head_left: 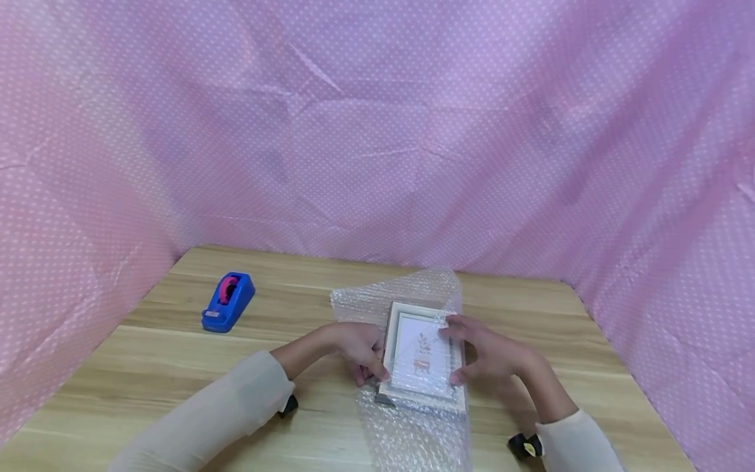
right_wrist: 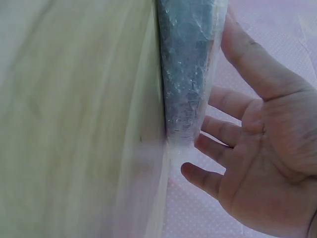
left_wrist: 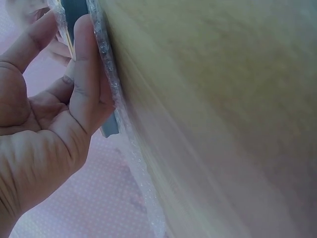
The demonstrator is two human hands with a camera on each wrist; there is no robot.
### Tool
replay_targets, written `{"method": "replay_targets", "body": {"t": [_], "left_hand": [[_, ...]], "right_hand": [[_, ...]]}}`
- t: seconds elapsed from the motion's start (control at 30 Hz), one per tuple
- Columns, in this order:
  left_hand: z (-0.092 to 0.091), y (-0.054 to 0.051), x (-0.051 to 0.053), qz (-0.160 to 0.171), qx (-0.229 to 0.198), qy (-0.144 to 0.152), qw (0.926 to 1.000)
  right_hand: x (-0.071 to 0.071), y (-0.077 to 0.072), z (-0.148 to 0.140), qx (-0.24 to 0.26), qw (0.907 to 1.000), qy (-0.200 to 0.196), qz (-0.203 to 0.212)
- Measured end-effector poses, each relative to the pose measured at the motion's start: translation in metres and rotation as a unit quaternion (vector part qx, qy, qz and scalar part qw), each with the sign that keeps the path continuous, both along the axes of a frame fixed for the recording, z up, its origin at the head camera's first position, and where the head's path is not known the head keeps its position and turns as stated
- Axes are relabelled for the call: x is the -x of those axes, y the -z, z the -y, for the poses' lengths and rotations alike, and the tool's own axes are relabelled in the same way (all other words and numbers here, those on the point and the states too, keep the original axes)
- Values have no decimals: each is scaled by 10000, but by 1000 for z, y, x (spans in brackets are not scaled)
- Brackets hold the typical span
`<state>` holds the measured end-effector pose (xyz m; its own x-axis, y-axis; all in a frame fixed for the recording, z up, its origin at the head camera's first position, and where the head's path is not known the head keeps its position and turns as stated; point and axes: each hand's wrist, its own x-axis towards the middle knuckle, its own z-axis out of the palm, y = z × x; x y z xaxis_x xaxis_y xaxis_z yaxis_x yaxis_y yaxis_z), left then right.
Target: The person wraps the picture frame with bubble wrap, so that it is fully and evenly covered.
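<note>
Hands, two. By the left hand [head_left: 361, 347], the picture frame [head_left: 420, 357] is pinched at its near left side, the thumb laid on the border and the other fingers bent beside the edge; some of these are partly hidden. By the right hand [head_left: 485, 347], nothing is clasped: its five digits are spread and loosely bent, with fingertips laid on the film at the frame's right side.

Picture frame, one: pale border, dark sides, lying face up on the table between the hands. One brown sprig and one small orange motif are shown on its insert; the finer print is blurred. Its back is hidden.

Bubble wrap [head_left: 415, 432], clear: spread beyond the frame's far and near ends and drawn over its right side. Its near end is cut off; the number of layers cannot be told.

Sleeves, two, cream, both cut off. Black wrist pieces, two, partly covered.

Tape dispenser [head_left: 227, 303], one, blue, set well apart at the far left; one pink roll [head_left: 225, 290] is held in it.

Table [head_left: 318, 419], one, wood-grained, its near edge cut off. Pink cloth [head_left: 377, 131], white-dotted, hung around; its upper limit is out of view.
</note>
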<state>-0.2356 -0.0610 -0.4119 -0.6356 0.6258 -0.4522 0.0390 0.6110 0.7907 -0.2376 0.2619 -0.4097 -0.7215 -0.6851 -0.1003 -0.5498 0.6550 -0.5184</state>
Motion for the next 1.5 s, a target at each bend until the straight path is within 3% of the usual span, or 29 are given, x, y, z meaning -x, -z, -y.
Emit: {"method": "replay_targets", "body": {"t": [0.37, 0.5, 0.6, 0.73, 0.87, 1.0, 1.1, 1.23, 1.33, 1.5], "left_hand": [[3, -1, 2, -245, 73, 135, 9996], [9, -1, 7, -287, -36, 314, 9991], [17, -4, 13, -373, -162, 281, 9988], [31, -11, 25, -647, -321, -38, 9974], [50, -14, 39, -1036, -331, -572, 9924], [68, -11, 52, -1395, -100, -1359, 9808], [80, -8, 59, -1720, 299, -1884, 9665], [92, -3, 67, -1895, 627, -2063, 9579], [97, 1, 73, -1651, 503, -2062, 9632], [96, 5, 78, -748, -195, -2235, 9716]], "right_hand": [[-3, -1, 3, -48, 9999, 150, 33], [-4, -1, 3, -60, 9998, 169, 28], [-4, 0, 3, -82, 9998, 165, 36], [-3, 0, 3, -95, 9998, 154, 29], [-3, 0, 3, -109, 9997, 190, 50], [-4, -1, 4, -115, 9996, 238, 112], [-5, -1, 4, -103, 9995, 258, 164], [-6, -1, 4, -105, 9994, 275, 172], [-6, -1, 4, -125, 9994, 282, 141], [-5, -1, 4, -144, 9994, 282, 164]]}}
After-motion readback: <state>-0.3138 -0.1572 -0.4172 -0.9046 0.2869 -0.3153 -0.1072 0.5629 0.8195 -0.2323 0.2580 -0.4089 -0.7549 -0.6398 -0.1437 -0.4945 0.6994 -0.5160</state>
